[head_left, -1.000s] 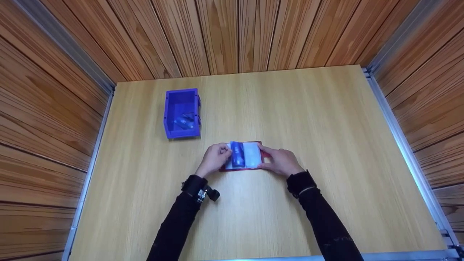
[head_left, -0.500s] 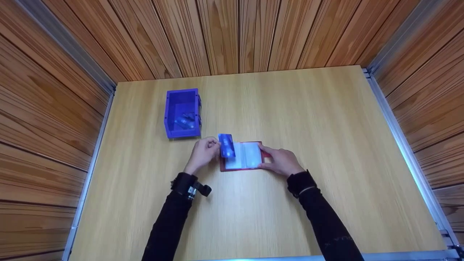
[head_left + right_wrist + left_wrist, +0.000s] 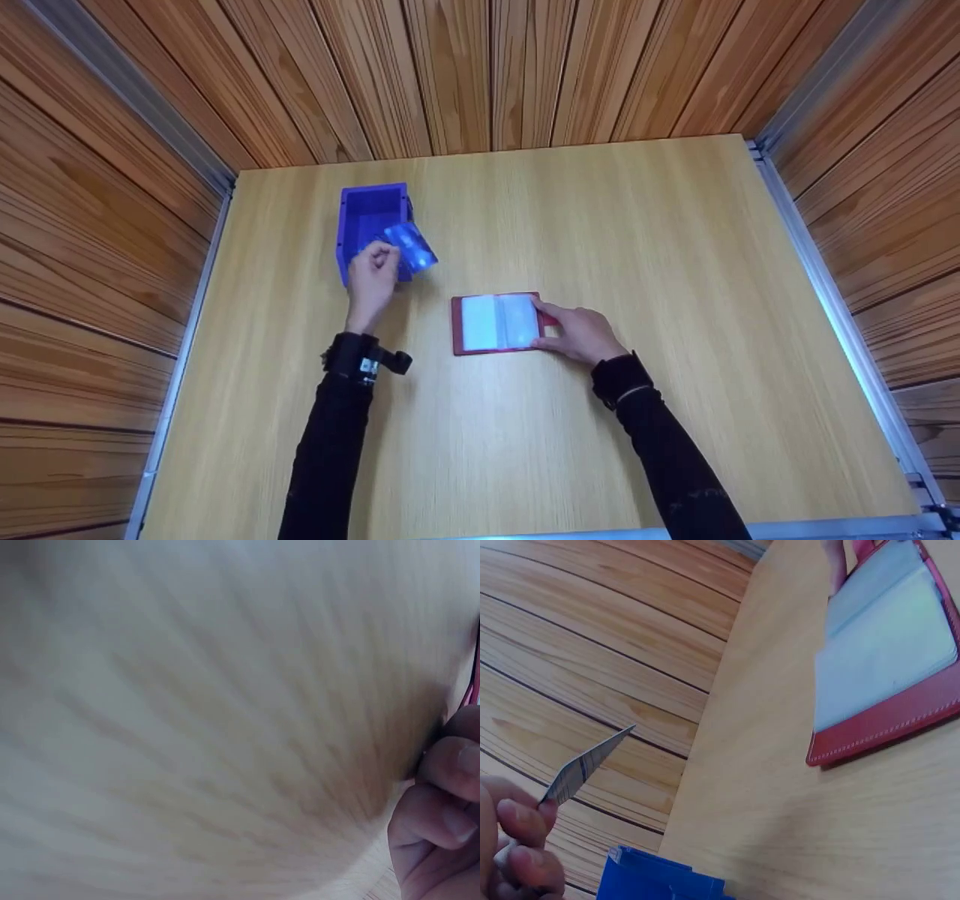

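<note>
My left hand (image 3: 373, 279) pinches a blue card (image 3: 412, 247) by its edge, and the card overlaps the right side of the purple-blue bin (image 3: 349, 196) in the head view. Seen nearly edge-on in the left wrist view, the card (image 3: 589, 765) sticks out from thumb and fingertips. A red card holder (image 3: 457, 328) lies spread on the table, whitish plastic sleeves showing. Its right edge is gripped by my right hand (image 3: 586, 334), thumb at the near corner and a finger at the far one. The right wrist view shows curled fingers (image 3: 448, 791) at its right edge.
The bin (image 3: 656, 877) stands at the back left of the light wood table (image 3: 637, 247). Wood-plank walls (image 3: 480, 75) rise behind and on both sides, with metal rails (image 3: 832, 300) along the table's edges.
My left hand has drawn the card away from the card holder, up and to the left, over to the bin. My right hand has stayed on the card holder.
</note>
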The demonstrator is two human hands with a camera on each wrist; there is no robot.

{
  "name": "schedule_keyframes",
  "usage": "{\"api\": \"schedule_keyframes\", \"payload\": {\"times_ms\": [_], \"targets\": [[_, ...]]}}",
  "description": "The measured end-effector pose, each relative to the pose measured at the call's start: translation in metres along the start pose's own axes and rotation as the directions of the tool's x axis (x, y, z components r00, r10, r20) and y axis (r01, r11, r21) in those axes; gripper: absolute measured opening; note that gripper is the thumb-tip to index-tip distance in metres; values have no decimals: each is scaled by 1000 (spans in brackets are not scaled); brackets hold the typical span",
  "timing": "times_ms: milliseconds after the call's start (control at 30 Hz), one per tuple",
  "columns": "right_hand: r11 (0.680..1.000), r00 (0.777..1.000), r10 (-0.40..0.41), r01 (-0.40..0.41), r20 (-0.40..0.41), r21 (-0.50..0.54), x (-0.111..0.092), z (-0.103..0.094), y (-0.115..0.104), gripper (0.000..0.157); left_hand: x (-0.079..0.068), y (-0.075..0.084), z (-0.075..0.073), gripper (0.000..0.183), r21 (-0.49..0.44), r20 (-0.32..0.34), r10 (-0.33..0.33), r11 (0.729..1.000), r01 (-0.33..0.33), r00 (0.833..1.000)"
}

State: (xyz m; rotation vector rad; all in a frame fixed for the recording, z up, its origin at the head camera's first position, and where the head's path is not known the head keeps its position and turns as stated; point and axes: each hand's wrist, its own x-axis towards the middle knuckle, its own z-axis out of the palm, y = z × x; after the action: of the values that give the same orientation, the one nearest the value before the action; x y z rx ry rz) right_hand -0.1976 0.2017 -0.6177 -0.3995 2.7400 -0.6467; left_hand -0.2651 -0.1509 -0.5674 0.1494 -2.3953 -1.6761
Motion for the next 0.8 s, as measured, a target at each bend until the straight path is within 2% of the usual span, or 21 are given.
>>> {"api": "schedule_keyframes", "payload": {"times_ms": [133, 233, 333, 433, 533, 600, 800], "targets": [[1000, 1000, 11, -11, 6, 4, -1, 0, -1, 84, 9, -6, -4, 12, -41, -88, -60, 998, 57, 994], [1000, 1000, 19, -19, 13, 14, -1, 0, -2, 84, 14, -10, -7, 12, -54, -152, -110, 993, 103, 982], [999, 1000, 25, -25, 20, 23, -1, 0, -3, 84, 20, -14, -11, 14, -15, -208, -153, 988, 153, 966], [1000, 1000, 15, -16, 15, 16, 0, 0, -3, 83, 25, -18, -14, 18, 79, -248, -189, 974, 214, 950], [1000, 1000, 7, -7, 6, 6, 0, 0, -3, 83, 29, -22, -17, 21, 152, -266, -220, 952, 266, 938], [1000, 1000, 2, -2, 1, 1, 0, 0, -2, 83, 31, -24, -18, 23, 155, -269, -239, 945, 287, 933], [1000, 1000, 12, -12, 3, 0, 0, 0, -1, 84, 33, -28, -18, 21, 35, -274, -270, 956, 290, 923]]}}
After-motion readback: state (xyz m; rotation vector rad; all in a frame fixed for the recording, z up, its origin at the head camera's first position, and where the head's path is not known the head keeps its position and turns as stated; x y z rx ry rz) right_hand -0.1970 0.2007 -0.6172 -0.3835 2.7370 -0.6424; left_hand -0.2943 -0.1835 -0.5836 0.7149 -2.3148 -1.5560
